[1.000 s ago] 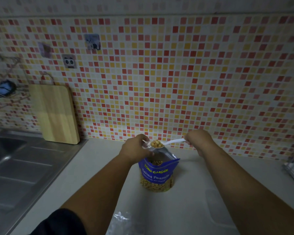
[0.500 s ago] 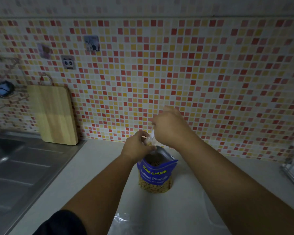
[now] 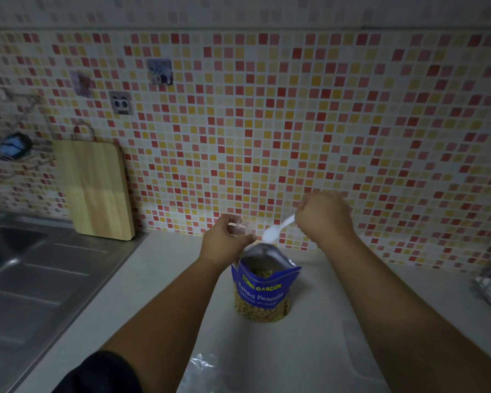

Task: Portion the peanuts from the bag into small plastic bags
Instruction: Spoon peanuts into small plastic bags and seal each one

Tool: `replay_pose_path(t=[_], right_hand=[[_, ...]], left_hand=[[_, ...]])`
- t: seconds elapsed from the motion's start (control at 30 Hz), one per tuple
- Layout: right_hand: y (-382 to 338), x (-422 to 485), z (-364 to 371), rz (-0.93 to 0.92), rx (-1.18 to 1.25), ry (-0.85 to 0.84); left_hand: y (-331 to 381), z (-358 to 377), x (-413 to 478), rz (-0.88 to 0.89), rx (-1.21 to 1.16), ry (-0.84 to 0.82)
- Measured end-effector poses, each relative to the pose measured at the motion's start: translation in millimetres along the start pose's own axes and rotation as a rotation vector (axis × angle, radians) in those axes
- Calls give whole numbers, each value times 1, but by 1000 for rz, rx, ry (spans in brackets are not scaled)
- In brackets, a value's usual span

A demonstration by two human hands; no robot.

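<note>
Sitting open on the desk (image 3: 167, 262), the peanut bag (image 3: 264, 293) is just below both hands; I'm seeing the left hand (image 3: 224, 245) pinching, seemingly, a small plastic bag (image 3: 241, 226), the right hand (image 3: 323, 217) gripping a spoon (image 3: 275, 231).

Wall (image 3: 309, 123): little square tiles in red, orange, yellow and white.
Counter (image 3: 165, 268): pale and smooth, runs up to the wall.
Sink (image 3: 26, 279): shiny metal, on the left.
Cutting board (image 3: 94, 191): wood, leaning on the wall by the sink.
Stickers (image 3: 120, 102): three small squares on the tiles.
Light: dim.
</note>
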State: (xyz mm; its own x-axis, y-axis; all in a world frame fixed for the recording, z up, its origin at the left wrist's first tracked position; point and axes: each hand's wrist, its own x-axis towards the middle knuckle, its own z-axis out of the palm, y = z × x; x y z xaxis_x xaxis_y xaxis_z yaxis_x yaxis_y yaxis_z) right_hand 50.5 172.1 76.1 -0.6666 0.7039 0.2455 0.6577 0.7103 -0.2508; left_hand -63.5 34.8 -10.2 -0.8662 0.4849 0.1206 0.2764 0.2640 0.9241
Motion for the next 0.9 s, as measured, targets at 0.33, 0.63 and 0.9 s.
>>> replay_pose_path(t=[0.33, 0.63, 0.9], right_hand=[[17, -16, 71, -9, -183, -272], [-25, -32, 36, 74, 764, -340], [-25, -32, 34, 105, 681, -306]], left_hand=[[0, -1, -5, 12, 8, 0], [5, 5, -10, 62, 11, 5], [14, 6, -14, 59, 14, -25]])
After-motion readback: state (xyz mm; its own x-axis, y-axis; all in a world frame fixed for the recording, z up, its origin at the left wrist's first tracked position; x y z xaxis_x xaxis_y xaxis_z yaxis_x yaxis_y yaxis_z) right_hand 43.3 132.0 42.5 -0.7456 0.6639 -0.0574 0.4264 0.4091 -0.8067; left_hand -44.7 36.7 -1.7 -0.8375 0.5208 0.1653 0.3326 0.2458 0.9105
